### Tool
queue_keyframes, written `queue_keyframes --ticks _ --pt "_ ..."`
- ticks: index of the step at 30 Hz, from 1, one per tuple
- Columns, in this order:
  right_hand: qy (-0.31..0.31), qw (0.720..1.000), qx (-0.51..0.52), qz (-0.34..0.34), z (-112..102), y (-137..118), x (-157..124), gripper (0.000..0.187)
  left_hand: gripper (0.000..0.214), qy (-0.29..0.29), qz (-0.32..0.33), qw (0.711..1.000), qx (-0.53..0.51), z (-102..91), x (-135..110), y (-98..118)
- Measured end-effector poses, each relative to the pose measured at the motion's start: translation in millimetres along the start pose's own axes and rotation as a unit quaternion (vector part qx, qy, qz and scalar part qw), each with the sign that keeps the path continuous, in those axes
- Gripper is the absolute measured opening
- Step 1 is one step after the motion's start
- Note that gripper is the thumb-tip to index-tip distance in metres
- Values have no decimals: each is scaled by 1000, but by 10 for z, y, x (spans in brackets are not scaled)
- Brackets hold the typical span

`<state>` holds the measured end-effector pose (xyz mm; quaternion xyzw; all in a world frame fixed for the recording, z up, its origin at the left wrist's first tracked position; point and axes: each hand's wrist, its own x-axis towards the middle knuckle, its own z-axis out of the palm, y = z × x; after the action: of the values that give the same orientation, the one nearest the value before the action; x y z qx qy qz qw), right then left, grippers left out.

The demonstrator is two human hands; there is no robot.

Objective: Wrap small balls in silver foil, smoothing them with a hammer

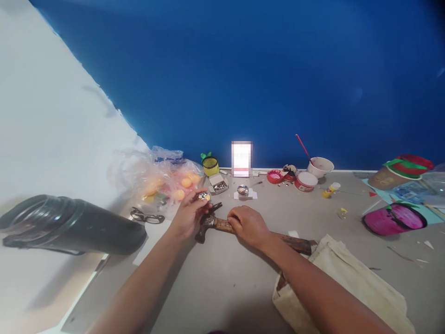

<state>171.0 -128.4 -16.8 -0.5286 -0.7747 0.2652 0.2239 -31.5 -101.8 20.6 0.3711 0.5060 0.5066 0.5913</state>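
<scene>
My left hand (186,213) is closed around a small ball (204,197) with a shiny, silvery, studded surface, held up over the table. Curled over the handle of a claw hammer (292,242) is my right hand (251,226), thumb and index finger pressed together; what is between them, if anything, is too small to make out. The hammer lies with its dark head just below my left hand. A second silvery ball (242,189) rests on white paper beyond my hands. Beside it, a small open box (219,186) holds shiny metal pieces that look like thumbtacks.
Clear plastic bags with orange balls (187,180) lie at the back left, near glasses (148,216) and a dark bottle (100,227). Paint pots (306,181), a white bowl (321,167) and a glue stick (331,190) stand at the back right. Beige cloth (351,283) lies under my right forearm.
</scene>
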Motion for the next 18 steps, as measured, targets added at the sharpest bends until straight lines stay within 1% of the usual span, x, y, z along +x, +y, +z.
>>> queue_keyframes --ticks 2,3,4,5,6,7,8,9,10,11,12,13,14,18 --pt "-2 1000 2 -1 6 12 7 13 39 -12 -4 1000 21 10 121 69" --pt "-4 1000 1 -3 7 13 8 13 34 -19 3 999 50 21 190 94" --pt "-6 1000 -1 -4 8 11 8 13 28 -23 17 995 98 36 263 112" --pt "-8 1000 -3 -4 7 7 7 12 24 -23 42 985 165 55 341 122" --pt "-9 1000 -5 -2 5 2 7 12 21 -20 75 966 246 76 423 126" --pt "-11 1000 -5 0 3 -3 8 12 20 -14 116 936 332 99 506 125" --pt "-12 1000 -5 1 -1 -8 8 11 19 -14 158 896 415 123 588 121" --pt "-13 1000 -4 2 -4 -12 9 11 18 -20 199 849 489 147 666 114" --pt "-15 1000 -4 1 -7 -15 10 11 18 -37 229 801 551 170 737 108" --pt "-16 1000 -4 -1 -9 -17 10 11 19 -58 247 761 597 191 800 101" --pt "-16 1000 -4 -2 -10 -17 10 11 20 -79 256 730 629 211 852 95" --pt "-17 1000 -4 -3 -11 -17 9 10 20 -97 256 709 650 229 894 91" --pt "-16 1000 -4 -4 -11 -17 7 10 20 -109 252 697 663 246 926 87" --pt "-17 1000 -4 -3 -7 -11 4 9 22 -124 236 664 698 299 978 74"
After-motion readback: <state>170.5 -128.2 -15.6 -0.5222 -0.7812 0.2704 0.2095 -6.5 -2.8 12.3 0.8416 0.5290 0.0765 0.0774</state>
